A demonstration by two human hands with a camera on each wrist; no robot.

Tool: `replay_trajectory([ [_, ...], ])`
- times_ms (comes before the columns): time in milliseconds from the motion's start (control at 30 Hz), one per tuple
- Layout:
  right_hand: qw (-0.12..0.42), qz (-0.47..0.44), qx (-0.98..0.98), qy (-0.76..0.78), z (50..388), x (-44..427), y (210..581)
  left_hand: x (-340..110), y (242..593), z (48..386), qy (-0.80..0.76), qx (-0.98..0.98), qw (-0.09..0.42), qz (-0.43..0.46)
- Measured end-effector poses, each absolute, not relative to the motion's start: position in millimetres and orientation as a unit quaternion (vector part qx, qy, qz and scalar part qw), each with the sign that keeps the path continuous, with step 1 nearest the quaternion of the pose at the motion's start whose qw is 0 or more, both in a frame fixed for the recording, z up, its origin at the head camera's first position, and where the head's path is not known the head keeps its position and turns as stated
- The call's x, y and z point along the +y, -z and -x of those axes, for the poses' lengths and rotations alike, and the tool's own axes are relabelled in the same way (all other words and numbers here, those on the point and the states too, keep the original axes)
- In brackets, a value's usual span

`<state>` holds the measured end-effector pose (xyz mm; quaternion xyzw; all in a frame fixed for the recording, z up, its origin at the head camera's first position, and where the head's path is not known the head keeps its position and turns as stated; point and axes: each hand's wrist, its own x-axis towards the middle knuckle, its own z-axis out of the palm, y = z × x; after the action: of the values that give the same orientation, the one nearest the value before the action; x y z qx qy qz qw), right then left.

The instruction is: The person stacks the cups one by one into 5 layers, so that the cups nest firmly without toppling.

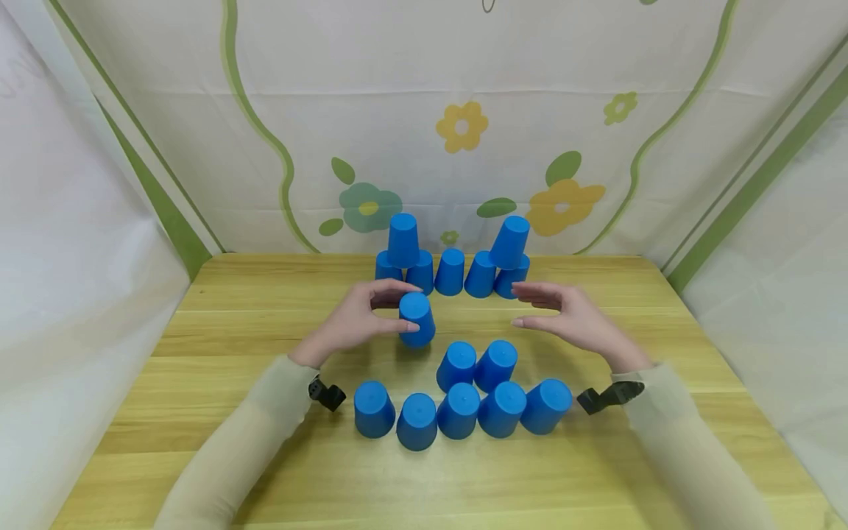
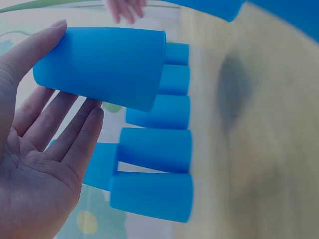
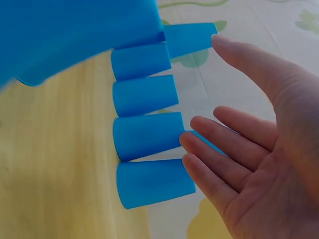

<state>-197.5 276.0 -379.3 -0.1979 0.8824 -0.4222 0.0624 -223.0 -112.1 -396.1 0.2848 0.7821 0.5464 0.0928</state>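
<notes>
Cup [image 1: 417,321], blue and mouth down, is clamped between thumb and fingers of the left hand [image 1: 361,316], thumb on the near side, fingers on the far side; a shadow lies on the wood under it. Right hand [image 1: 573,318] holds nothing: thumb and fingers stand well apart, palm turned toward the held cup, a wide gap of tabletop between the two. Its fingertips overlap the right end of the far row in view; contact cannot be told. Far row [image 1: 450,273]: five inverted cups close to the far edge of the table [image 1: 218,361], just in front of the flowered cloth [image 1: 411,110]. Upper left cup [image 1: 403,241] bridges the two leftmost of these, upper right cup [image 1: 509,243] the two rightmost. Held cup is near the left part of this row, on its near side. Near row [image 1: 458,412]: five more inverted cups, the second from left set slightly nearer. Just beyond its middle stands a near pair [image 1: 456,368], side by side, with a band of wood between them and the far row. Right end of the near row is just beside the right wrist's black device [image 1: 609,397]; broad margins of wood run out to the left and right table edges.
</notes>
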Motion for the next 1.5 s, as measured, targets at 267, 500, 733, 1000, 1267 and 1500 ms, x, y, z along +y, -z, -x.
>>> replay_trajectory([
  [267,0.088,0.216,0.869,0.436,186,271,388,-107,372,242,-0.561,0.761,0.020,-0.325],
  [500,0.108,0.229,0.866,0.431,177,270,393,-98,344,263,-0.573,0.741,-0.030,-0.347],
  [733,0.127,0.221,0.866,0.431,170,270,393,-86,312,284,-0.559,0.761,-0.045,-0.326],
  [1000,0.143,0.233,0.865,0.420,167,267,394,-80,296,312,-0.531,0.799,-0.053,-0.277],
  [1267,0.146,0.247,0.865,0.413,166,266,397,-76,299,330,-0.516,0.822,-0.033,-0.238],
  [1500,0.153,0.251,0.862,0.413,166,265,399,-71,308,336,-0.506,0.829,-0.020,-0.235],
])
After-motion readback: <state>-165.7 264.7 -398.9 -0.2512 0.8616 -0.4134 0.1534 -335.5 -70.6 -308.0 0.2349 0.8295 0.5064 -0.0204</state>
